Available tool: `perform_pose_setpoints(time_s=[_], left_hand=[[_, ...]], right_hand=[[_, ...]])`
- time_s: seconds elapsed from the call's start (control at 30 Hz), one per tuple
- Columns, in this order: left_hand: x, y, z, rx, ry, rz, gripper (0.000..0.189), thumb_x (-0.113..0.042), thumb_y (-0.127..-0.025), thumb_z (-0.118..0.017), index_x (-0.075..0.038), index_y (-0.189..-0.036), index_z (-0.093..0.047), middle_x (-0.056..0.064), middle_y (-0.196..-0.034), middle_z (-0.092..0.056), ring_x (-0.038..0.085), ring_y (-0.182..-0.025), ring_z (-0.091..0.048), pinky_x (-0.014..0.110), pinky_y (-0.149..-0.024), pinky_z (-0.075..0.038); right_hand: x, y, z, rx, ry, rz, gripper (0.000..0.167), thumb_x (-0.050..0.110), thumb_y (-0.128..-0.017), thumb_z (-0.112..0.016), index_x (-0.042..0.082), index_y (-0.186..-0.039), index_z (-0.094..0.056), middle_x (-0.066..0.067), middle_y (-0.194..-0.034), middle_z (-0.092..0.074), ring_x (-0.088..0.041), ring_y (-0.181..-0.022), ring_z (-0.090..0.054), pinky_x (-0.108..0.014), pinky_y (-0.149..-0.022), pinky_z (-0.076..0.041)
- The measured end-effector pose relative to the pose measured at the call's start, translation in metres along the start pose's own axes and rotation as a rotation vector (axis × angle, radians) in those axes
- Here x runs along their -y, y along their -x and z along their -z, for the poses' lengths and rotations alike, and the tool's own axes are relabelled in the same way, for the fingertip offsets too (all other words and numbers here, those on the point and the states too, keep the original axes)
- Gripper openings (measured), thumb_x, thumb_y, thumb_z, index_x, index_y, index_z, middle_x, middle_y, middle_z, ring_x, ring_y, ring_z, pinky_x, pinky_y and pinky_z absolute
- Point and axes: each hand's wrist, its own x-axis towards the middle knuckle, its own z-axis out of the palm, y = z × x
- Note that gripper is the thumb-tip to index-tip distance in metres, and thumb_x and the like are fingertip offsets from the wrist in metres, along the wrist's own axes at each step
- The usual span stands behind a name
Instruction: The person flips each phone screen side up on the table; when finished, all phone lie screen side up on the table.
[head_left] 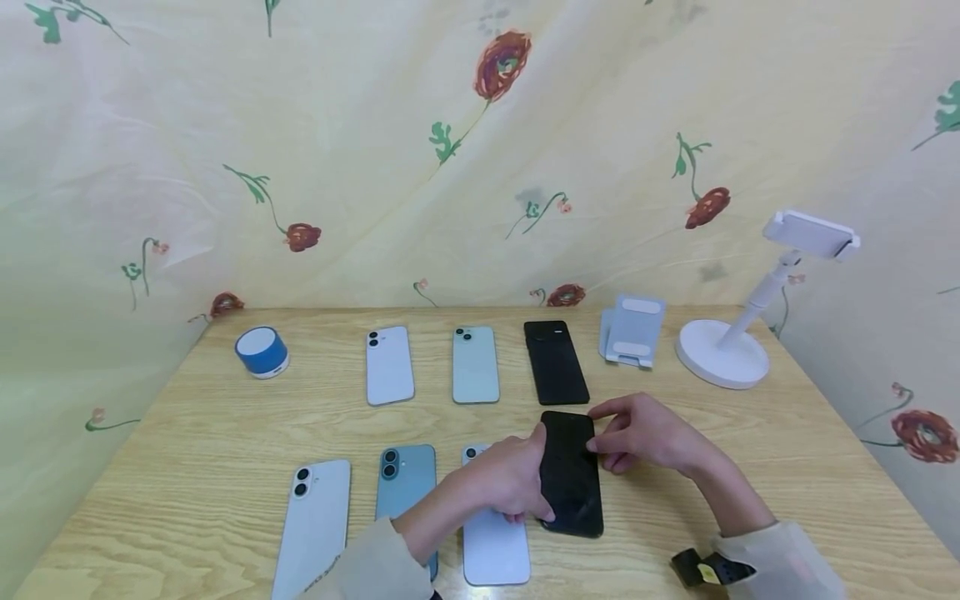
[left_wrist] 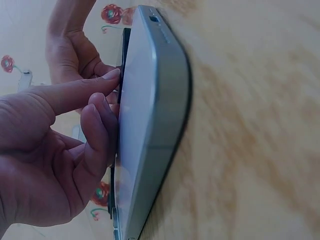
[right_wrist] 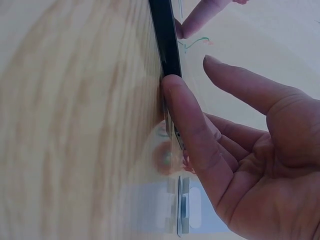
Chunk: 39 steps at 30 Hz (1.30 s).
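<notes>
A black smartphone point(head_left: 572, 475), dark glass side up, lies between my two hands on the wooden table. Along its left edge is my left hand point(head_left: 513, 473), index fingertip near the top and thumb at the lower left corner. In the left wrist view that thumb point(left_wrist: 75, 95) reaches out straight while the other fingers bend loosely. My right hand point(head_left: 645, 433) touches the upper right edge with its index finger. The right wrist view has this finger point(right_wrist: 187, 120) against the phone's side, the thumb held apart. Beneath my left hand lies a pale phone point(head_left: 497, 550), partly covered.
A blue phone point(head_left: 405, 475) and a white phone point(head_left: 315, 517) lie to the left. Behind are a white phone point(head_left: 390, 367), a mint phone point(head_left: 476, 365) and another black phone point(head_left: 556, 362). A folding stand point(head_left: 634, 329), a tall white stand point(head_left: 723, 354) and a blue speaker point(head_left: 262, 354) stand farther back.
</notes>
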Motion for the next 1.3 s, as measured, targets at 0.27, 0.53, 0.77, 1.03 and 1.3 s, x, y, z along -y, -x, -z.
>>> perform_pose_setpoints(time_s=[0.27, 0.53, 0.77, 1.03, 1.3], left_hand=[[0.001, -0.001, 0.0, 0.004, -0.006, -0.001, 0.117, -0.014, -0.083, -0.092, -0.004, -0.169, -0.014, 0.002, -0.067, -0.067, 0.02, -0.048, -0.066, 0.029, -0.049, -0.05], [0.006, 0.002, 0.013, 0.021, 0.025, -0.04, 0.112, -0.017, -0.084, -0.091, -0.005, -0.169, -0.019, -0.003, -0.069, -0.069, 0.017, -0.048, -0.064, 0.028, -0.047, -0.051], [0.009, 0.024, 0.038, -0.066, 0.012, -0.075, 0.104, -0.02, -0.086, -0.089, -0.002, -0.167, -0.026, -0.002, -0.071, -0.071, 0.021, -0.055, -0.067, 0.024, -0.05, -0.043], [0.031, 0.049, 0.053, -0.122, 0.0, -0.031, 0.096, -0.023, -0.088, -0.088, -0.002, -0.164, -0.034, -0.002, -0.069, -0.069, 0.024, -0.057, -0.068, 0.026, -0.052, -0.042], [0.047, 0.072, 0.044, -0.158, -0.069, -0.038, 0.094, -0.028, -0.086, -0.089, 0.001, -0.161, -0.04, -0.008, -0.072, -0.063, 0.011, -0.061, -0.056, 0.025, -0.056, -0.042]], right_hand=[[0.0, 0.001, 0.0, 0.004, -0.001, 0.014, 0.063, 0.011, -0.094, -0.077, -0.017, -0.144, -0.051, -0.011, -0.089, -0.077, -0.023, -0.074, -0.074, -0.037, -0.069, -0.066], [0.001, 0.001, 0.002, -0.008, 0.004, 0.025, 0.059, 0.008, -0.095, -0.074, -0.017, -0.144, -0.05, -0.011, -0.091, -0.076, -0.023, -0.076, -0.073, -0.039, -0.07, -0.066], [0.01, 0.006, 0.004, -0.05, 0.034, 0.029, 0.059, 0.011, -0.096, -0.074, -0.015, -0.144, -0.052, -0.013, -0.095, -0.073, -0.025, -0.077, -0.075, -0.039, -0.071, -0.066], [0.027, 0.012, 0.0, -0.07, 0.065, 0.068, 0.059, 0.013, -0.097, -0.075, -0.01, -0.146, -0.053, -0.013, -0.096, -0.071, -0.024, -0.079, -0.074, -0.036, -0.072, -0.065], [0.046, 0.01, -0.012, -0.041, 0.068, 0.129, 0.057, 0.012, -0.097, -0.074, -0.009, -0.146, -0.055, -0.012, -0.098, -0.069, -0.026, -0.081, -0.075, -0.033, -0.072, -0.065]])
